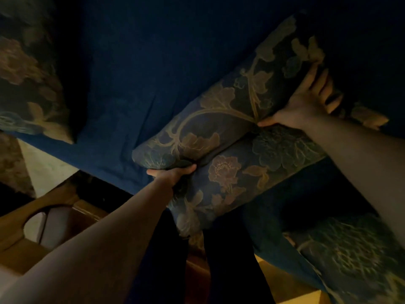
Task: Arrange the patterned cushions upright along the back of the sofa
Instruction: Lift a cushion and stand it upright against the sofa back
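Cushion (230, 137) with a floral pattern, gripped between both hands, hanging slantwise over the dark blue sofa (135, 84), one end low by the left hand (173, 172), the other high by the right hand (306, 102). Creased deep along its middle, nearly folded, likely from the squeeze at both ends; possibly two cushions pressed together, hard to tell in the dim light. Gripped at opposite ends presumably for control while turning it upright against the backrest beyond the hands; not yet standing.

Left hand: closed on the lower end, thumb on top pressing into the crease, fingers tucked underneath and out of sight, forearm stretched forward from below.

Right hand: clamped on the upper end, thumb dug into the fold, fingers (322, 84) spread over the far edge of the fabric, some curling behind it.

Second patterned cushion (28, 80) well off beyond the left hand, seemingly propped up against the sofa at that side, blurred. Third patterned cushion (350, 255) below the right forearm, lying low at the near edge, not yet stood up by the look of it.

Wooden floor (13, 255) under the left forearm, with a pale slipper (50, 224) on it. Dark trouser legs (166, 260) between the arms, close against the sofa front
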